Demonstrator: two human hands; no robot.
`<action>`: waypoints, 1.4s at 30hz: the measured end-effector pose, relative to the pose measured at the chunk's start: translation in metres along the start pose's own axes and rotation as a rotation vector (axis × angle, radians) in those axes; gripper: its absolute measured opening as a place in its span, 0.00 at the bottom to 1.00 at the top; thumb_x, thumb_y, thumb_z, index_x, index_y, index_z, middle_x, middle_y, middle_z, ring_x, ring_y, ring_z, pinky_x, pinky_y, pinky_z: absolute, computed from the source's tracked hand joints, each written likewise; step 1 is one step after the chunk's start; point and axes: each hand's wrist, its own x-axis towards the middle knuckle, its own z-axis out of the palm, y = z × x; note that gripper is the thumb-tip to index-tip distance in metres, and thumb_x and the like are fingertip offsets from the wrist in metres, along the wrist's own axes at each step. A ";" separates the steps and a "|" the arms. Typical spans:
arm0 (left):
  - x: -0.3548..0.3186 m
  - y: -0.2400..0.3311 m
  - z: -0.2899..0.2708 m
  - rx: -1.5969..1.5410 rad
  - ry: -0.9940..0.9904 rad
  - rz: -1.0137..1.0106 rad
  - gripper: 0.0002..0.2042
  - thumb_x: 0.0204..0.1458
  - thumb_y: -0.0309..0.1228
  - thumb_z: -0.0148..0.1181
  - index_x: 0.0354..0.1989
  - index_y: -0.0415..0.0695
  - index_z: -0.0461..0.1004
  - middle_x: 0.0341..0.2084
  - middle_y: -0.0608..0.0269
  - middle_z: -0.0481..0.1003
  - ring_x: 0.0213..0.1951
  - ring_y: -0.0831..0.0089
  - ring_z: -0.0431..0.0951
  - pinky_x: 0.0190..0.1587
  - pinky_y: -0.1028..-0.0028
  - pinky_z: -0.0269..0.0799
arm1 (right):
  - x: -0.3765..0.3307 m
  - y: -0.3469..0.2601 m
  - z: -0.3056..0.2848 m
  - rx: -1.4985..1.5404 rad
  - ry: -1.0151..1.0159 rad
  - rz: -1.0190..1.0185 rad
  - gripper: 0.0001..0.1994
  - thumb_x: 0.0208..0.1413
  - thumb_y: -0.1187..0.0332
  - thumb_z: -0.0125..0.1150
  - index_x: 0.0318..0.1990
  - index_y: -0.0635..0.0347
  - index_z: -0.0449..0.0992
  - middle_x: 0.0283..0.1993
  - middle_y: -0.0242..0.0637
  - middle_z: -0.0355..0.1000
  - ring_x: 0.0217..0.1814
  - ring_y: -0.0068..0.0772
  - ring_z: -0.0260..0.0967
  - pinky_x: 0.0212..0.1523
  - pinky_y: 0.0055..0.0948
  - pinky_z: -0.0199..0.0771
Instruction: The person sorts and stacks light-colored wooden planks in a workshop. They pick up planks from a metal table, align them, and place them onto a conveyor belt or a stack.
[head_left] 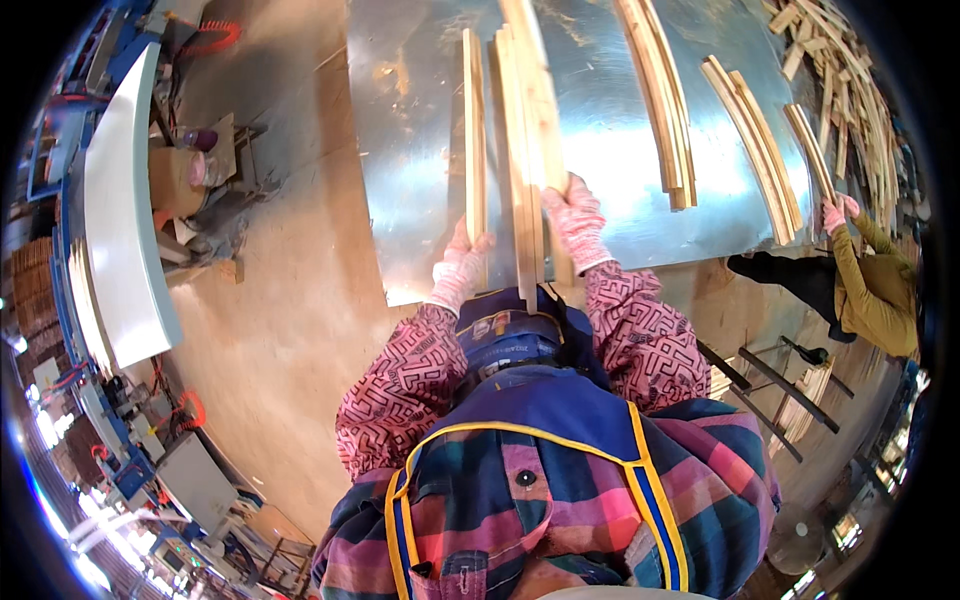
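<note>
Both my hands wear pinkish-white knit gloves. My left hand is closed around the near end of a narrow wooden strip that points away from me. To its right, my right hand grips a longer, wider wooden strip, which rises toward the top of the view. Between them, a few pale strips lie side by side, their near ends jutting over the edge of the metal-topped table toward my blue apron. The right hand's strip partly covers these middle strips.
Two bundles of strips, a nearer bundle and a farther bundle, lie to the right. A co-worker at the right edge holds another strip. A pile of wood fills the far right. A white panel stands left.
</note>
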 end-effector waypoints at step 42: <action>0.001 0.048 0.010 0.334 0.090 -0.146 0.30 0.38 0.41 0.69 0.52 0.41 0.71 0.42 0.48 0.76 0.45 0.54 0.79 0.48 0.60 0.76 | -0.439 0.457 -0.072 -0.300 0.144 0.565 0.13 0.58 0.60 0.54 0.26 0.58 0.75 0.15 0.36 0.69 0.18 0.33 0.71 0.17 0.34 0.66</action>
